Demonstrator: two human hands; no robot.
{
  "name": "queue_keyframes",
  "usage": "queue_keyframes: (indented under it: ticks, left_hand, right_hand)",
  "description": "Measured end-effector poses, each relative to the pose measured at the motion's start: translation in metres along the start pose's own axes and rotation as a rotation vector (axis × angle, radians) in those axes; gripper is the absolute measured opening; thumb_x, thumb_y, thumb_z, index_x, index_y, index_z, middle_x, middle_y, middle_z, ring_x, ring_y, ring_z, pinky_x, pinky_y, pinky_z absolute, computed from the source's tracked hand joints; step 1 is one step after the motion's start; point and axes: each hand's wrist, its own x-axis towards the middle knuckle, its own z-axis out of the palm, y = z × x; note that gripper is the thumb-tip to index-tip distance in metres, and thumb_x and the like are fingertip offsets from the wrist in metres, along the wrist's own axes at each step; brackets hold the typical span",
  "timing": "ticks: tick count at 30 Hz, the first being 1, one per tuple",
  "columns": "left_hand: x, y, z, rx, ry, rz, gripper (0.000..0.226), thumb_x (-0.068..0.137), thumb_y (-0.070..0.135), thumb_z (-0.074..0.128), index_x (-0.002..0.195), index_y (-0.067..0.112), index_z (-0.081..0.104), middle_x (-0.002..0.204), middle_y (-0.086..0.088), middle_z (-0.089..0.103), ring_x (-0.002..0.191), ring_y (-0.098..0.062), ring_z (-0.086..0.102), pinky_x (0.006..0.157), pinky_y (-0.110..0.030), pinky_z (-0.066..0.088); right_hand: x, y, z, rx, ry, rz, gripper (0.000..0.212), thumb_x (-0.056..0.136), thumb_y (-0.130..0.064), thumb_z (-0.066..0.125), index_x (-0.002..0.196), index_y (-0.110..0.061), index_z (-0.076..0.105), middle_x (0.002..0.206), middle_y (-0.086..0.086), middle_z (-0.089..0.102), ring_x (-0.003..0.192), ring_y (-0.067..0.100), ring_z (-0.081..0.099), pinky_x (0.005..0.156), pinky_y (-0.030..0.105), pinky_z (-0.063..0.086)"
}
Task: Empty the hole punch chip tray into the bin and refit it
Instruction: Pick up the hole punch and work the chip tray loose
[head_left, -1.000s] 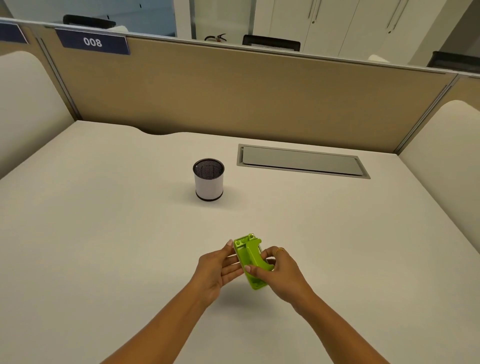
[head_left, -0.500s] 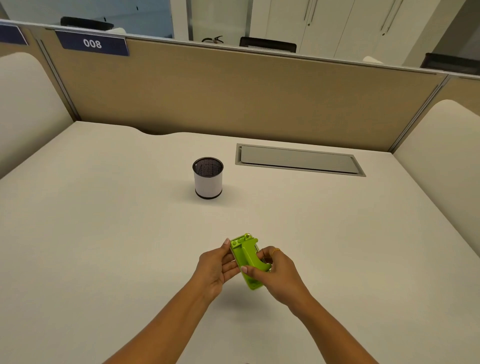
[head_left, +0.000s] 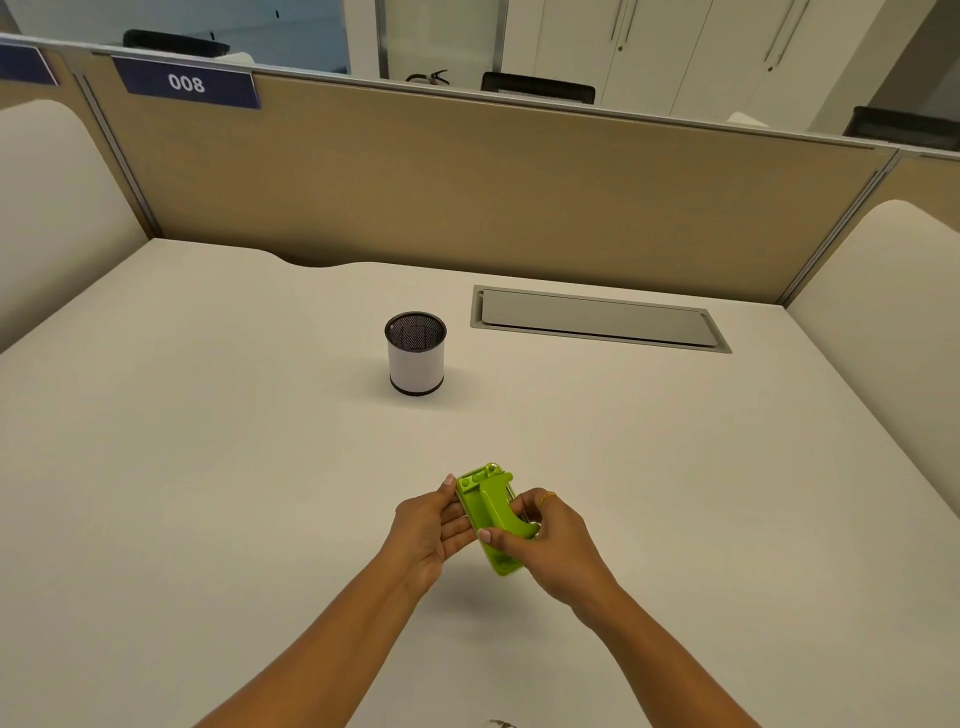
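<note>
On cream desk (head_left: 208, 467) | both hands' grip clamped on green hole punch (head_left: 491, 514) | bin (head_left: 415, 353) beyond

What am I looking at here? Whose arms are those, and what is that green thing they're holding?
The picture comes from a camera worn on a person's head, so you see what that person sees when looking down at a desk. The two bare arms at the bottom belong to that person. There is no robot here.

The left hand and the right hand together hold a bright green hole punch, a tool that makes holes in paper. It is tipped on its side, just above the desk.

Farther back stands a small round bin, white outside with dark mesh inside. It is upright and nobody is touching it. To its right, a flat grey flap is set into the desk.

Behind the desk is a tan divider wall with a blue sign that reads 008.
</note>
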Motion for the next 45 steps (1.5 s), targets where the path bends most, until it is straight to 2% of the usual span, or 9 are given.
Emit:
queue_keyframes:
  ticks: [2,6,12,22,31,39,45]
  left_hand:
    - [-0.001,0.001,0.0,-0.008,0.0,0.001,0.028,0.095,0.022,0.047,0.084,0.003,0.063,0.063,-0.01,0.072,0.05,-0.018,0.07,0.041,-0.023,0.054]
    - [-0.002,0.001,0.002,-0.016,0.017,-0.001,0.027,0.094,0.024,0.048,0.084,0.004,0.063,0.078,-0.014,0.069,0.05,-0.017,0.07,0.042,-0.023,0.055]
    - [-0.004,-0.002,0.001,-0.033,-0.004,0.002,0.026,0.093,0.025,0.05,0.085,0.006,0.065,0.062,-0.007,0.074,0.053,-0.017,0.071,0.043,-0.022,0.055]
    - [-0.006,-0.009,0.002,-0.095,-0.054,0.076,0.017,0.091,0.014,0.052,0.088,0.005,0.067,0.066,-0.004,0.075,0.06,-0.013,0.072,0.05,-0.02,0.057]
    - [-0.005,-0.008,0.002,-0.123,-0.072,0.075,0.02,0.093,0.015,0.049,0.087,0.005,0.066,0.065,-0.005,0.075,0.058,-0.013,0.072,0.049,-0.019,0.056]
    - [-0.005,-0.009,0.001,-0.167,-0.064,0.061,0.021,0.093,0.015,0.049,0.086,0.004,0.066,0.064,-0.006,0.075,0.058,-0.014,0.072,0.048,-0.02,0.056]
    - [-0.006,-0.017,0.001,-0.156,-0.066,0.072,0.019,0.091,0.017,0.053,0.089,0.006,0.069,0.074,-0.007,0.076,0.067,-0.015,0.073,0.058,-0.022,0.059]
  right_hand:
    - [0.001,-0.001,0.0,0.002,0.003,-0.004,0.039,0.071,-0.036,0.076,0.094,-0.02,0.049,0.091,-0.006,0.049,0.071,0.002,0.044,0.057,0.013,0.038]
    - [0.002,-0.002,0.0,0.028,0.001,-0.001,0.037,0.071,-0.034,0.076,0.092,-0.02,0.049,0.09,-0.007,0.05,0.075,0.003,0.046,0.058,0.012,0.04]
    - [0.001,-0.001,-0.001,0.082,-0.009,0.032,0.033,0.071,-0.034,0.077,0.087,-0.023,0.049,0.089,-0.007,0.052,0.078,0.004,0.049,0.059,0.013,0.042]
    - [0.003,-0.005,0.0,0.174,0.033,0.057,0.038,0.072,-0.031,0.077,0.097,-0.013,0.054,0.097,0.001,0.056,0.085,0.009,0.053,0.059,0.013,0.041]
    - [0.002,-0.006,0.001,0.186,0.028,0.065,0.036,0.072,-0.031,0.076,0.094,-0.014,0.054,0.095,0.001,0.056,0.081,0.008,0.052,0.059,0.014,0.042]
    - [0.002,-0.007,0.003,0.205,0.031,0.073,0.036,0.072,-0.03,0.076,0.095,-0.014,0.054,0.096,0.002,0.057,0.086,0.012,0.054,0.061,0.015,0.044]
    - [0.002,-0.007,0.005,0.279,0.049,0.087,0.034,0.072,-0.029,0.076,0.093,-0.012,0.055,0.096,0.007,0.06,0.088,0.019,0.058,0.072,0.025,0.048]
